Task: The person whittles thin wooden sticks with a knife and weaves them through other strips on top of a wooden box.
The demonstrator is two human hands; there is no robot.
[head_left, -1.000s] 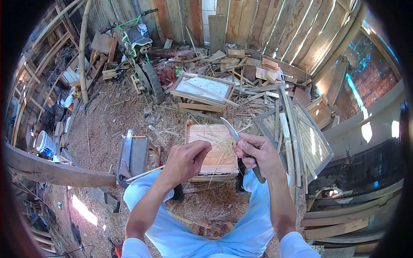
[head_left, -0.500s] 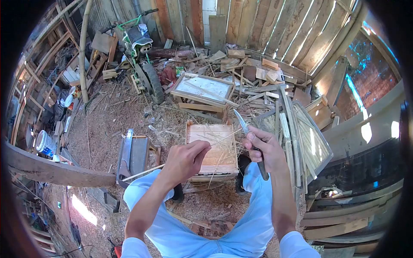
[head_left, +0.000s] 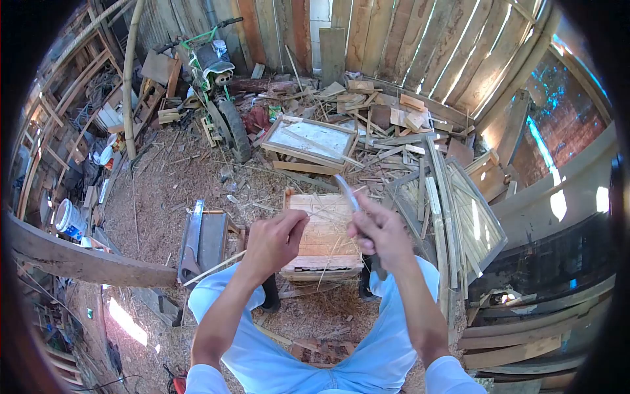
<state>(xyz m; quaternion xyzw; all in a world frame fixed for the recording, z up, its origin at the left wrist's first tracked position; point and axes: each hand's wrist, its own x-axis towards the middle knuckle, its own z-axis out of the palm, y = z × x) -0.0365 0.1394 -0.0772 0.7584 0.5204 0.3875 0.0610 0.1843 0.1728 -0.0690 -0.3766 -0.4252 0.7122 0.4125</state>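
My left hand (head_left: 270,241) is closed in a pinch around a thin bamboo-like strip (head_left: 216,268). One end of the strip sticks out down and left over my knee; the other reaches toward the knife. In my right hand (head_left: 384,233) is a knife (head_left: 347,192), its blade tilted up and left and its dark handle partly hidden below the fingers. The blade lies close to the strip, but motion blur hides whether they touch. Beneath both hands stands a low wooden box (head_left: 315,259), with thin shavings scattered on its top.
A handsaw (head_left: 193,240) rests on a small dark-topped stool (head_left: 213,236) at left. Ahead are a framed white-topped panel (head_left: 312,139), a heap of scrap wood (head_left: 394,111) and a green bike (head_left: 220,85). Long slats (head_left: 438,217) lean at right.
The knife and my right hand have moved left, toward my left hand, and the blade now stands more upright. My left hand has shifted slightly left, still pinching the strip.
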